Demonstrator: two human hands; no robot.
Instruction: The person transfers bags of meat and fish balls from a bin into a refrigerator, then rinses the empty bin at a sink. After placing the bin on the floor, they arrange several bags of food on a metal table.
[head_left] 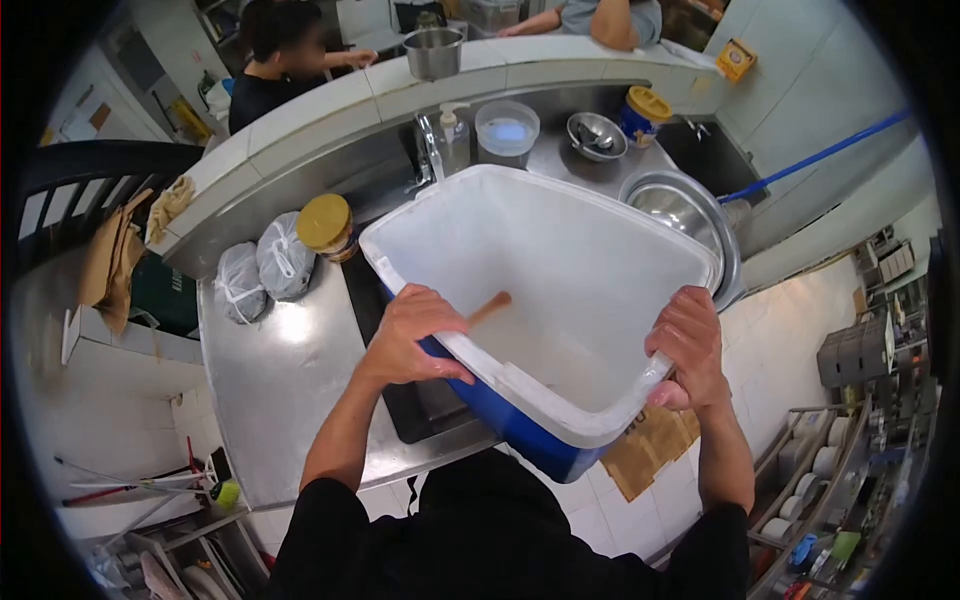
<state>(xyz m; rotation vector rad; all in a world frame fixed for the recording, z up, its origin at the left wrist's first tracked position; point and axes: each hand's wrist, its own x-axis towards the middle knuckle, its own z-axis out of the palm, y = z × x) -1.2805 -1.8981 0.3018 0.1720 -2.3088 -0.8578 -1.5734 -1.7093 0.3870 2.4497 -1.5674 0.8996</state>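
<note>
A large blue cooler box (520, 425) with a white inside is tilted over the sink, its opening facing up toward me. My left hand (415, 335) grips its near-left rim. My right hand (688, 345) grips the near-right corner of the rim. A wooden stick or spoon handle (490, 307) pokes out from under my left hand into the box. A thin layer of brownish liquid lies on the box's white floor.
A steel counter (280, 390) holds two tied plastic bags (262, 275) and a gold-lidded jar (325, 225). Behind the box are a faucet (428, 150), soap bottle (455, 135), plastic tub (507, 130), steel bowls (595, 135) and a large basin (680, 205). Two people stand beyond the tiled ledge.
</note>
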